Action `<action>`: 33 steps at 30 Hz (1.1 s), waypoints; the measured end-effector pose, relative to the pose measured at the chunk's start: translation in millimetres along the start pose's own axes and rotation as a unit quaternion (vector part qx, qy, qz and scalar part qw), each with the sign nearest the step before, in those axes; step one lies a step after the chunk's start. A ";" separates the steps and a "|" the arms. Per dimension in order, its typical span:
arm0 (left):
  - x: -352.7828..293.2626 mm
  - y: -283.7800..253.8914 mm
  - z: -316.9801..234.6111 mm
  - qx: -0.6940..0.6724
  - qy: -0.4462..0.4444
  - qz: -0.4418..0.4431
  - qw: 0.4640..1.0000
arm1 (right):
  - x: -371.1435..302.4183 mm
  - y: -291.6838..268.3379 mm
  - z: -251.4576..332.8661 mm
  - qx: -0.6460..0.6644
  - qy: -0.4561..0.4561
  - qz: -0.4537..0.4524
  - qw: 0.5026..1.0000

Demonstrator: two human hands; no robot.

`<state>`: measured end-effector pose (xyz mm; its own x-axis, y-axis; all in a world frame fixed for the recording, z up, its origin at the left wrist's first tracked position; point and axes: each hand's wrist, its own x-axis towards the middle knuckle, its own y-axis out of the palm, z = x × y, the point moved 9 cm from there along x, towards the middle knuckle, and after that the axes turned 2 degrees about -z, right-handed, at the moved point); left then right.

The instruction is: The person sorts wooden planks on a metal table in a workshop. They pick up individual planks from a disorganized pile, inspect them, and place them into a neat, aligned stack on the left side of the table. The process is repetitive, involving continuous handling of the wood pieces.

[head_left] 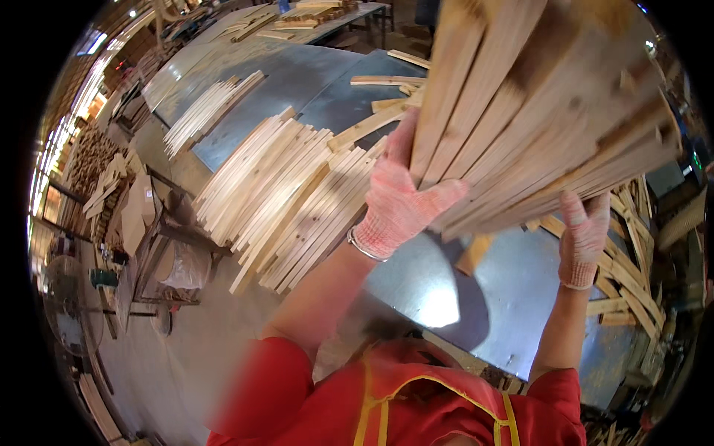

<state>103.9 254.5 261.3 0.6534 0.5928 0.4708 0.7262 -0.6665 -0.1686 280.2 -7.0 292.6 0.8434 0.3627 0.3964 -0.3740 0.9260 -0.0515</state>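
Note:
A thick bundle of wooden slats [513,126] is held up off the table, fanned out slightly and filling the upper right. My left hand [405,197], in a pale pinkish work glove, grips its left side with the thumb across the near ends. On the right side, my gloved right hand [584,234] presses against the bundle's lower edge, its thumb and fingers around the slats. To the left of my left hand, rows of pale wooden slats [275,193] lie side by side on the metal table [401,279], their ends overhanging its edge.
A smaller group of slats [208,111] lies farther back left. Loose wood pieces [628,275] are heaped at the right, and a few strips [387,80] lie beyond the rows. A standing fan [71,305] and a rack with cardboard [139,212] stand at the left.

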 end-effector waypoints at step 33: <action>-202.7 -107.0 213.3 0.526 -0.058 0.166 0.832 | -238.7 203.2 -306.9 0.192 0.590 -0.069 0.781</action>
<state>-60.7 302.1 -0.8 0.8269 0.5360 0.1701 0.2469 -0.0742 -0.9662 121.3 126.8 -93.8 0.5689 0.3168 -0.7590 -0.1456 0.9471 0.2861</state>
